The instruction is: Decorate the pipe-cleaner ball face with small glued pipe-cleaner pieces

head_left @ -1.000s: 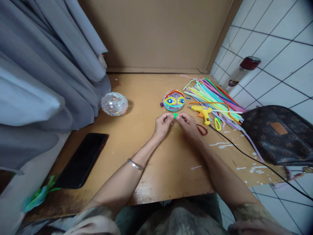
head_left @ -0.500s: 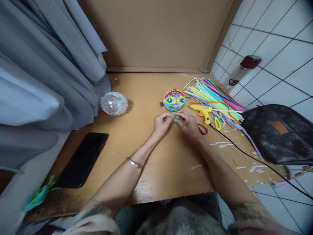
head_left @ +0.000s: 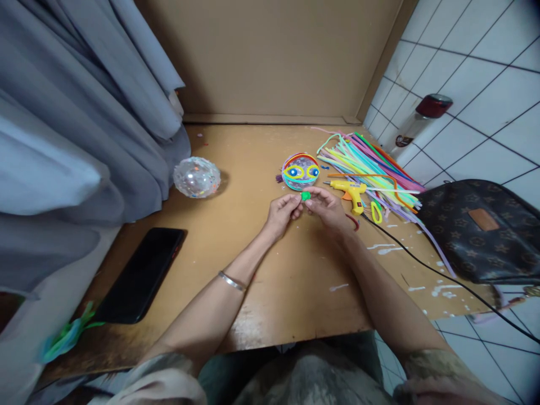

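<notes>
- My right hand (head_left: 331, 212), near the centre of the frame, has a small green piece (head_left: 305, 196) gripped between thumb and forefinger.
- My left hand (head_left: 282, 215) is just beside it, thumb and forefinger pinched closed at the piece's left edge; my other fingers are curled in.
- The green piece is just right of centre in the frame, raised in my fingertips, below a decorated ball (head_left: 301, 171) with yellow-ringed blue eyes and red and turquoise strips.
- Right of my hands lies a yellow glue gun (head_left: 353, 191), its black cord (head_left: 426, 266) running to the lower right.
- Beyond the gun, a pile of coloured fuzzy sticks (head_left: 367, 163) spreads toward a dark patterned bag (head_left: 481, 233) at the right edge.
- A clear ball (head_left: 197, 177) sits left of centre on the wooden table (head_left: 270, 304), with a black phone (head_left: 141, 275) at lower left.
</notes>
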A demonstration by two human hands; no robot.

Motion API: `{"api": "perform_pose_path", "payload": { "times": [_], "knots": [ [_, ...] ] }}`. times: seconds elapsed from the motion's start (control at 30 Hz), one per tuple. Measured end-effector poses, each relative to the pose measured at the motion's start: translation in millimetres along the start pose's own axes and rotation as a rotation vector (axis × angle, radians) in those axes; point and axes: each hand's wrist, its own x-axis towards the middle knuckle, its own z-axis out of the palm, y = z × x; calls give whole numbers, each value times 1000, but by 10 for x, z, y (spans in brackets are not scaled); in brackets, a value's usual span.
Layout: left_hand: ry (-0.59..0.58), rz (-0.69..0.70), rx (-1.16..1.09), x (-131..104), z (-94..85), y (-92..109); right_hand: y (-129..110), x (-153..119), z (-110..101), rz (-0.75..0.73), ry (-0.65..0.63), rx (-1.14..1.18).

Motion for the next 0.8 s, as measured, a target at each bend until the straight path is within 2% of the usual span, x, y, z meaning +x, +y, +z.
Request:
{"api": "perform_pose_path", "payload": {
  "times": [0.2, 0.3, 0.47, 0.6, 0.7, 0.8],
  "knots": [
    [-8, 21, 33, -11, 0, -13, -14, 7, -4, 24, 17, -74],
    [-13, 1, 54, -3, 1, -36, -4, 2, -8, -9, -1, -146],
    [26, 5, 56, 10, 4, -56, -12, -37, -2, -257, 74, -501],
    [40, 4, 56, -1, 9, -34, -54, -73, 15, -398, 38, -710],
    [60, 11, 86, -15, 11, -6, -59, -74, 30, -382, 17, -695],
    [114, 32, 66, -14, 10, 14, -35, -50, 30, -268, 78, -535]
  ]
}}
